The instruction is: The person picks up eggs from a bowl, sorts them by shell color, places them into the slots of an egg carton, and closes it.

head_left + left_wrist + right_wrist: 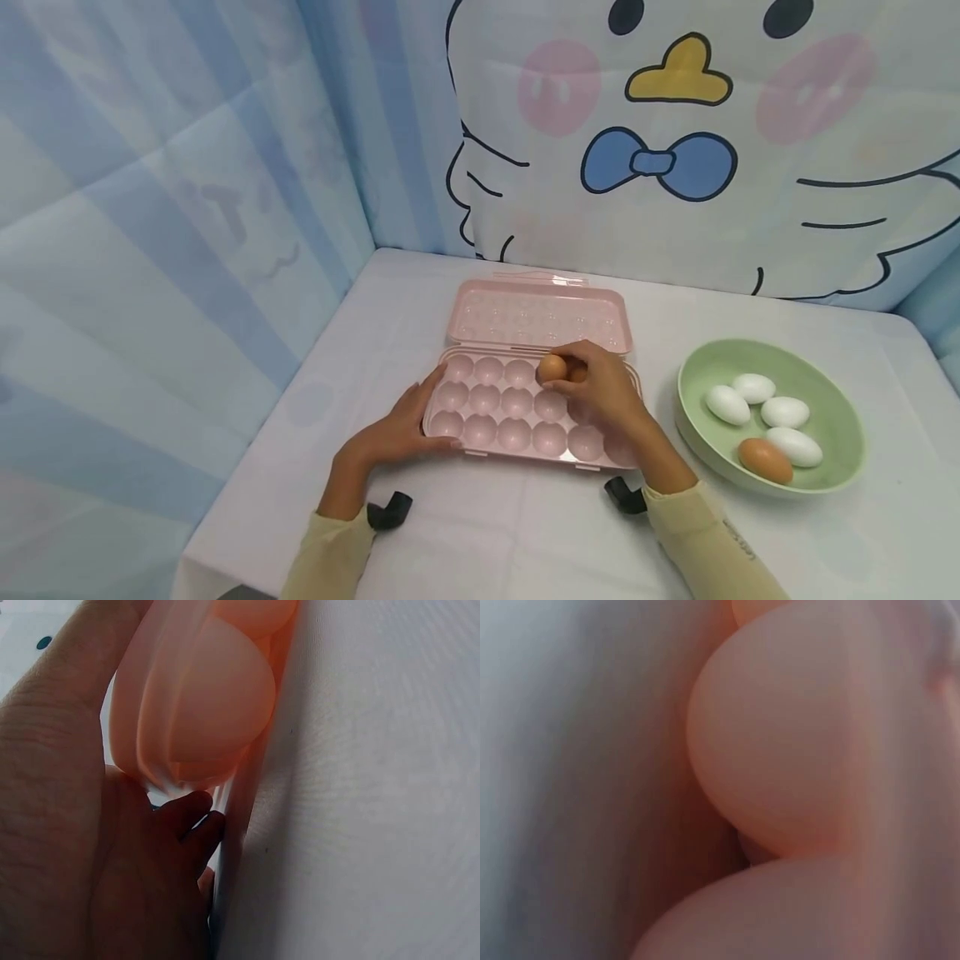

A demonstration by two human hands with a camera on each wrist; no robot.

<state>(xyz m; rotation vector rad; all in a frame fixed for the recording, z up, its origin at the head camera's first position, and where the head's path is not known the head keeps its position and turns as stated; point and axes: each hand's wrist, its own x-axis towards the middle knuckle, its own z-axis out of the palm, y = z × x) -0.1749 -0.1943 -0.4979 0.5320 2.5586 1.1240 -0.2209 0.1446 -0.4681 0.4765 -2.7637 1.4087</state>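
Observation:
A pink plastic egg box [480,442] lies on the table with its lid [538,292] folded back behind it. My left hand [397,429] holds the box by its left end, fingers along the side and thumb at the front corner. In the left wrist view, that hand [157,847] wraps the box's end beside a rounded cup [225,690]. Over the back row, my right hand [603,383] pinches a brown egg [552,367] between thumb and fingers. Another brown egg [577,372] shows partly behind those fingers. Cup undersides [780,735] fill the right wrist view, hiding the hand.
To the right stands a green bowl [697,442] holding several white eggs [727,405] and one brown egg [765,461]. A white cloth [480,533] covers the table. Printed curtains [187,208] hang at the left and behind.

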